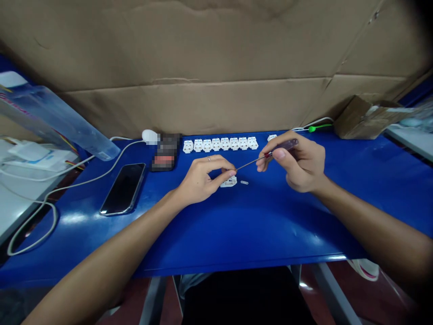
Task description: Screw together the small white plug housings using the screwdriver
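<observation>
Bench notes. My left hand (199, 181), a ring on one finger, curls over a small white plastic module (228, 183) lying on the blue desk (246, 234). My fingertips (232, 173) close in on its top edge, but from this angle I cannot tell whether they grip it or only rest there. My right hand (299, 164) is closed around a thin screwdriver (270, 154) with a dark red handle, thumb and fingers pinching near the shaft end. The slim shaft runs across to my left fingers, and its tip is lost among them.

The module looks light and hard, and I judge it could skid on the glossy paint, so I would hold it by its side edges. Small moulded parts like this may be brittle at thin spots. The shaft looks stiff, best steadied close to the handle. Just beside the module lies a tiny pale strip (244, 182), which looks easy to lose and suited to a fingertip pinch.

Farther along the desk sit a row of eight similar white modules (219, 144) and a black smartphone (123, 188).
</observation>
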`<state>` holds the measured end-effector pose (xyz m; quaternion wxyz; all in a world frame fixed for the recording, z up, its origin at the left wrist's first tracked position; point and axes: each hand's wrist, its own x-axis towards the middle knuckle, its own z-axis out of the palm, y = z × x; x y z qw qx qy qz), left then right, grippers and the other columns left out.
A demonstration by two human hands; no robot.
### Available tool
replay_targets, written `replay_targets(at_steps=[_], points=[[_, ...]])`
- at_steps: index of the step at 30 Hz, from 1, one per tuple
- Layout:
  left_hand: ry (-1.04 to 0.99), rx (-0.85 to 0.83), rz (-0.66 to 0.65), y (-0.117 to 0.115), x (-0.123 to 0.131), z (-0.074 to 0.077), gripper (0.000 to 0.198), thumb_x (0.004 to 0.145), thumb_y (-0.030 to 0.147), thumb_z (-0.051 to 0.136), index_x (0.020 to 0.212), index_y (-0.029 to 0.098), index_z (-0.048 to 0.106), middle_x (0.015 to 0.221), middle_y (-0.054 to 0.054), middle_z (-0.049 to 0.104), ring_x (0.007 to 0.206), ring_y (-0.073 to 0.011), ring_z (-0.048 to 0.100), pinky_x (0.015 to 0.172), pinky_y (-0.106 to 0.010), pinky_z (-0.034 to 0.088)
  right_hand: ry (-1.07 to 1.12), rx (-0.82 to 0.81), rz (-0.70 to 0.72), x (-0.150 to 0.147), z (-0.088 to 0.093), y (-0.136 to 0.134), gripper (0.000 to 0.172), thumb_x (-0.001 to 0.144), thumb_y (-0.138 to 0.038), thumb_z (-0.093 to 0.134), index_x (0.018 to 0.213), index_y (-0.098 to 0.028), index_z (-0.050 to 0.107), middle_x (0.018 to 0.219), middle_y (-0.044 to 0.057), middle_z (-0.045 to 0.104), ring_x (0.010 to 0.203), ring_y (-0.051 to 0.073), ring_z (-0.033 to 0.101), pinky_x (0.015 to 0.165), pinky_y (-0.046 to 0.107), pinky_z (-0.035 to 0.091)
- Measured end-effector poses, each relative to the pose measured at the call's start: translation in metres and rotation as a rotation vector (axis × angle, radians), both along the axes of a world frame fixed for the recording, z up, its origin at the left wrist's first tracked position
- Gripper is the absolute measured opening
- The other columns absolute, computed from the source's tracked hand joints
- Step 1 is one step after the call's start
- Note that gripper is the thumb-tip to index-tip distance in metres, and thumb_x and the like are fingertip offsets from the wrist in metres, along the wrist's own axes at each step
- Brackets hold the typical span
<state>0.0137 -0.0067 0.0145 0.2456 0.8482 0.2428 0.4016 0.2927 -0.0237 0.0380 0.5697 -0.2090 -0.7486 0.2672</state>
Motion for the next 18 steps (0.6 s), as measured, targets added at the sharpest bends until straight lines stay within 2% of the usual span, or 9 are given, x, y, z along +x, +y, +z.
replay_targets(at_steps=[5, 10, 13, 18], points=[[0.001, -0.003, 0.019, 0.0007, 0.0002, -0.0008, 0.014, 0.113, 0.028, 0.075, 0.106, 0.021, 0.084, 0.100, -0.005, 0.084, 0.090, -0.0185, 0.079, 0.084, -0.033, 0.062, -0.021, -0.033, 0.051, 0.0008, -0.0017, 0.0011, 0.013, 0.113, -0.029, 0.073, 0.121, -0.023, 0.081, 0.094, 0.004, 0.086, 0.074, 0.018, 0.086, 0.067, 0.030, 0.075], [0.000, 0.015, 0.033, 0.0021, -0.0005, -0.0021, 0.016, 0.114, 0.030, 0.072, 0.107, 0.022, 0.083, 0.099, -0.004, 0.083, 0.089, -0.0182, 0.077, 0.085, -0.034, 0.060, -0.005, 0.004, 0.036, 0.0030, -0.0024, 0.0023, 0.014, 0.114, -0.029, 0.071, 0.122, -0.023, 0.081, 0.092, 0.003, 0.086, 0.074, 0.017, 0.086, 0.067, 0.030, 0.075], [0.007, 0.030, 0.031, 0.0021, -0.0006, -0.0027, 0.016, 0.115, 0.030, 0.069, 0.107, 0.022, 0.081, 0.100, -0.004, 0.083, 0.090, -0.0185, 0.076, 0.085, -0.034, 0.060, -0.038, -0.030, 0.049, 0.0044, -0.0008, 0.0016, 0.014, 0.114, -0.031, 0.071, 0.123, -0.025, 0.080, 0.095, 0.004, 0.086, 0.078, 0.019, 0.087, 0.067, 0.032, 0.075], [0.038, 0.055, 0.047, 0.0007, 0.0001, -0.0041, 0.017, 0.116, 0.029, 0.065, 0.105, 0.022, 0.076, 0.096, -0.004, 0.078, 0.088, -0.0190, 0.073, 0.083, -0.035, 0.059, -0.134, -0.039, 0.068, 0.0062, 0.0058, -0.0014, 0.013, 0.112, -0.032, 0.073, 0.122, -0.026, 0.080, 0.100, 0.004, 0.087, 0.085, 0.021, 0.089, 0.075, 0.034, 0.076]])
